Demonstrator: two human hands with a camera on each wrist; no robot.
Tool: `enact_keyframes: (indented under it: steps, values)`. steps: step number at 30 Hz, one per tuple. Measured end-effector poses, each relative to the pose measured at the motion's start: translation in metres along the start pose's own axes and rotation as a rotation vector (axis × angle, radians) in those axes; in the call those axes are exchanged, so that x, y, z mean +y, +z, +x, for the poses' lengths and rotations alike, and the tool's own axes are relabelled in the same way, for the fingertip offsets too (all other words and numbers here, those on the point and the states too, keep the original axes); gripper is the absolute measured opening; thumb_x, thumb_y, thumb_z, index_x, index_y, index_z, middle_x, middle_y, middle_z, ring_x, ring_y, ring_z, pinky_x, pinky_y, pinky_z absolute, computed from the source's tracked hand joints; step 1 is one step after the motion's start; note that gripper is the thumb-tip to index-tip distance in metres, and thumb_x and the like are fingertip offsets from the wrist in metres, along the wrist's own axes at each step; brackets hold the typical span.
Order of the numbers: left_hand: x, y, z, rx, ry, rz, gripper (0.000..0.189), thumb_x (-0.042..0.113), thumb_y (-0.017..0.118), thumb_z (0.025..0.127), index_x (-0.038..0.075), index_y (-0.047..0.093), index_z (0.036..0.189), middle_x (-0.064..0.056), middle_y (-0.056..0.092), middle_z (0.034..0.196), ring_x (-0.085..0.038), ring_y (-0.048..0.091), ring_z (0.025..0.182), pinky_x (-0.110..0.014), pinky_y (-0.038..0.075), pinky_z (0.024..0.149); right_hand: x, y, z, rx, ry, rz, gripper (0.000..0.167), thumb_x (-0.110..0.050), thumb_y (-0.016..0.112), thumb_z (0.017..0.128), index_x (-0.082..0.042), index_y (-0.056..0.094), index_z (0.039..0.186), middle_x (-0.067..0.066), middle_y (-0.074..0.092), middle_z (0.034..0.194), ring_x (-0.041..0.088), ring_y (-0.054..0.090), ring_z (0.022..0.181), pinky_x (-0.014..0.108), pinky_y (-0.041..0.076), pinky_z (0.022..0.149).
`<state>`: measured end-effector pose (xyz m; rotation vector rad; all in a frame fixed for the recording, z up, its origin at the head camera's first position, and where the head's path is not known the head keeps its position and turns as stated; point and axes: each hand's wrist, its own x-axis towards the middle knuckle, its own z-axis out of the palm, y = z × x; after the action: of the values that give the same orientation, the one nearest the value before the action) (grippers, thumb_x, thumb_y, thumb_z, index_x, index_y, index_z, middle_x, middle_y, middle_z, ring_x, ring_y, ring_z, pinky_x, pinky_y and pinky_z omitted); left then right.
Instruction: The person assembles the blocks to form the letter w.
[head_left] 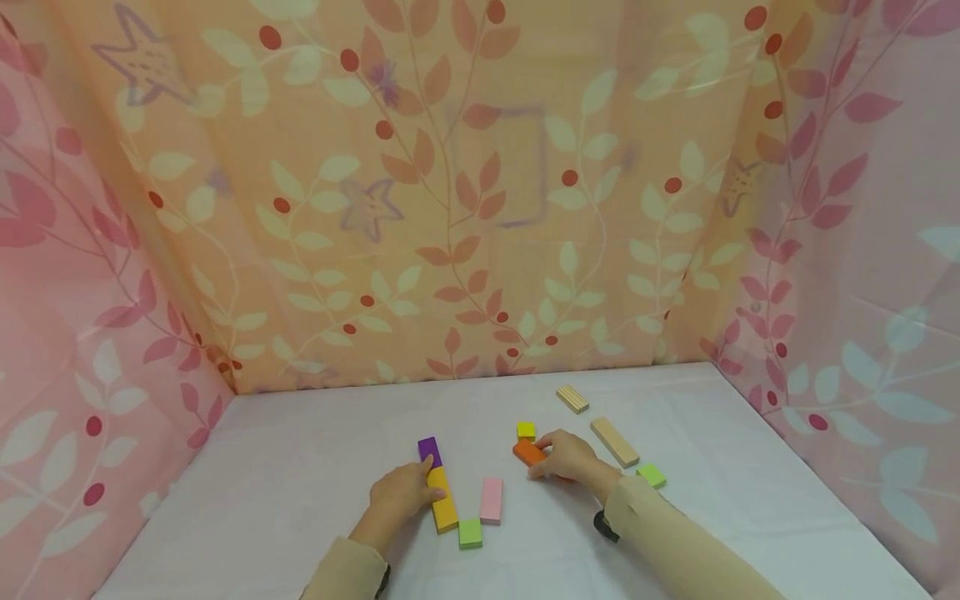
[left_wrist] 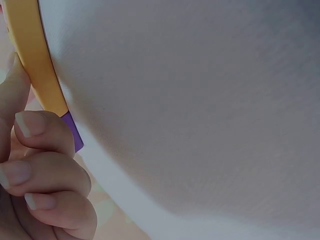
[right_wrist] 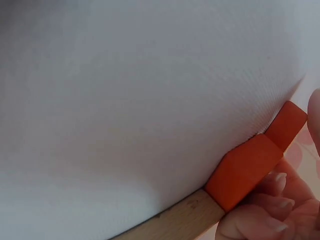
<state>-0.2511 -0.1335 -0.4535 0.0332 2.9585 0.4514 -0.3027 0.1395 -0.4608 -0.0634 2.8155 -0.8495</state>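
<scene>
My left hand (head_left: 401, 497) lies along the left side of a row made of a purple block (head_left: 430, 452) and yellow-orange blocks (head_left: 446, 517). Thumb and curled index finger hold the yellow-orange block (left_wrist: 34, 55), close to where the purple block (left_wrist: 73, 132) meets it. With its thumb and fingers, my right hand (head_left: 572, 458) grips an orange block (head_left: 528, 452) just below a small yellow block (head_left: 526, 431). In the right wrist view, two orange blocks (right_wrist: 244, 170) stand end to end with a plain wooden block (right_wrist: 175, 220); fingers curl beside them.
A pink block (head_left: 492, 501) and a green block (head_left: 470, 533) lie between the hands. Right of the right hand are a wooden plank (head_left: 614, 442) and another green block (head_left: 651, 476). Grooved wooden sticks (head_left: 572, 398) lie farther back. Patterned curtains (head_left: 450, 250) enclose the white table (head_left: 300, 442).
</scene>
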Motion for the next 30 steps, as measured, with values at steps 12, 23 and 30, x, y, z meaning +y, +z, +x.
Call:
enact_keyframes:
  steps: [12,23,30]
  values:
    - [-0.001,0.001,-0.001,-0.006,-0.007,-0.013,0.069,0.041,0.075,0.082,0.010,0.054,0.139,-0.020,0.062,0.126,-0.042,0.057,0.114,-0.056,0.050,0.079,0.002,-0.001,-0.001,0.002,-0.062,0.085,0.040,-0.021,0.086,0.074,-0.008,0.069,0.108,0.007,0.061,0.099,0.021,0.054,0.082,0.037,0.048,0.074]
    - [-0.001,0.004,0.001,-0.001,-0.017,0.002,0.069,0.042,0.075,0.082,0.010,0.054,0.139,-0.019,0.062,0.125,-0.041,0.058,0.114,-0.055,0.050,0.080,-0.013,-0.011,-0.008,-0.055,-0.076,0.376,0.039,-0.012,0.079,0.081,-0.004,0.066,0.118,0.009,0.061,0.091,0.019,0.055,0.060,0.026,0.049,0.054]
    - [-0.002,0.003,0.000,0.006,0.007,-0.004,0.069,0.042,0.075,0.082,0.010,0.054,0.139,-0.019,0.062,0.125,-0.041,0.057,0.114,-0.056,0.050,0.081,-0.023,-0.007,-0.005,-0.066,-0.002,0.679,0.042,-0.003,0.069,0.087,0.001,0.061,0.128,0.010,0.063,0.100,0.019,0.059,0.073,0.028,0.052,0.065]
